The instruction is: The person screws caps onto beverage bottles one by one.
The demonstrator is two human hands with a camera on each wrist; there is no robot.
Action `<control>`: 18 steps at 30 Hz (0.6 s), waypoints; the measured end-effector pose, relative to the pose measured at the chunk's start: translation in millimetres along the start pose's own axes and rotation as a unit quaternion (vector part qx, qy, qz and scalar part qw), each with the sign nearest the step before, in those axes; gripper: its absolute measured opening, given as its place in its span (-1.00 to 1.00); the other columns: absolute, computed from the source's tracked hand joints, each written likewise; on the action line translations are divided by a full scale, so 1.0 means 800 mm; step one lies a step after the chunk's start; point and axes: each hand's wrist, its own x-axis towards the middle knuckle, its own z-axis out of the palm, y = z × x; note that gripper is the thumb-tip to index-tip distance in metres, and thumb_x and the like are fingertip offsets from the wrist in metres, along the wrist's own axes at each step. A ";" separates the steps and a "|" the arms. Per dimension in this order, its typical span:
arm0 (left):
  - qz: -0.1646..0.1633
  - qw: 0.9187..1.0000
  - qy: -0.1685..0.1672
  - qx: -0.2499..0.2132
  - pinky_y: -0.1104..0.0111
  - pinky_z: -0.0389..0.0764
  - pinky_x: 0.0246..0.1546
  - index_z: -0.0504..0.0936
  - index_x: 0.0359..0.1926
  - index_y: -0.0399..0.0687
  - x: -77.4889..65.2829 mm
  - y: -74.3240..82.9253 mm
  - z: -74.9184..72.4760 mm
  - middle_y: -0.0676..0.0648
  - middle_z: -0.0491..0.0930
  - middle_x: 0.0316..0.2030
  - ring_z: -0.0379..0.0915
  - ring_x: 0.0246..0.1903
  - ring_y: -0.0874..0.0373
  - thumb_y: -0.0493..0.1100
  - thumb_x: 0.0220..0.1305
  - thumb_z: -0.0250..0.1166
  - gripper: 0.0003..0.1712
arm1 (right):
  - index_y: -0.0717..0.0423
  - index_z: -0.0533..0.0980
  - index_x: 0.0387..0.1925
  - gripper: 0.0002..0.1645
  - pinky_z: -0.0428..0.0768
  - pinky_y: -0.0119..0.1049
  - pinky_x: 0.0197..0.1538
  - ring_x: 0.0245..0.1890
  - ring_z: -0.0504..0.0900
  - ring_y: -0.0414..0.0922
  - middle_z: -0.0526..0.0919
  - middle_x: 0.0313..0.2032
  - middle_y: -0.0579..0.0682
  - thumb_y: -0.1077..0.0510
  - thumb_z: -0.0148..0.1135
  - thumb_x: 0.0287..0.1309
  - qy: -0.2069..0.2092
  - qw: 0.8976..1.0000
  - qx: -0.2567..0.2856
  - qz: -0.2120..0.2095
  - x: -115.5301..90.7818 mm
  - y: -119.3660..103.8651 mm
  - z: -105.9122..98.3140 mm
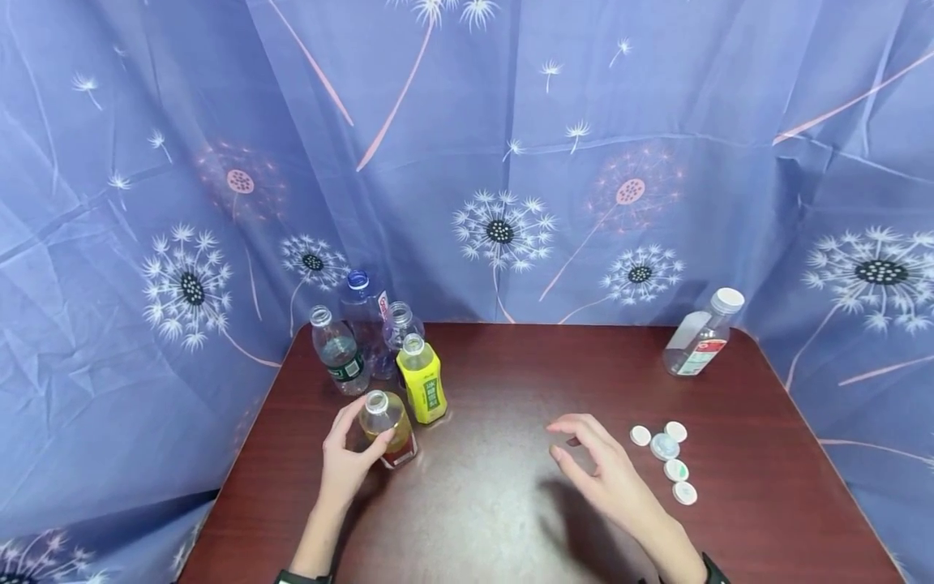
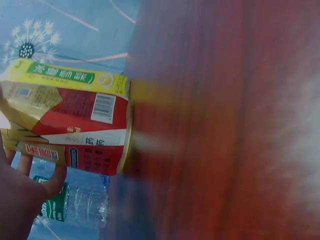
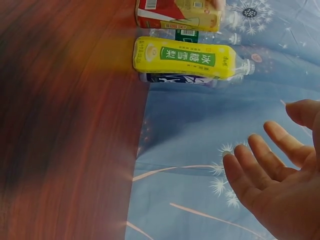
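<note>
My left hand grips an uncapped plastic bottle with a red and gold label, thumb on one side and fingers on the other. In the left wrist view this red-labelled bottle fills the left part, and only some fingers show below it. Just behind it stands an uncapped bottle in a yellow label. My right hand is held over the table's right half, fingers loosely bent with nothing between them. Left of several loose caps, it touches none of them.
At the back left are a small clear bottle with a green label, a tall blue-tinted bottle and another clear uncapped bottle. A white-capped bottle stands at the back right. Blue dandelion-print curtain surrounds the brown table.
</note>
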 end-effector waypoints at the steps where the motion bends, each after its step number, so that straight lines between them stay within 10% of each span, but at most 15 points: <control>1: 0.001 1.000 -0.008 -0.008 0.62 0.46 0.18 0.60 0.19 -0.45 -0.003 0.000 0.000 -0.06 0.63 0.07 0.49 0.09 0.43 -0.63 -0.11 0.51 -0.27 | 0.03 0.61 0.11 -0.44 0.58 -0.45 0.01 -0.04 0.60 -0.22 0.67 0.00 -0.05 0.47 0.43 0.08 0.000 1.000 -0.002 0.000 0.000 0.000 0.000; 18: 0.044 0.993 -0.105 -0.034 0.58 0.49 0.21 0.62 0.18 -0.45 -0.017 0.015 0.036 -0.28 0.68 0.07 0.52 0.14 0.40 -0.62 -0.12 0.53 -0.28 | 0.01 0.61 0.10 -0.44 0.56 -0.51 0.02 -0.04 0.60 -0.22 0.68 -0.01 -0.06 0.47 0.42 0.09 0.007 1.000 -0.015 0.006 -0.002 0.008 -0.011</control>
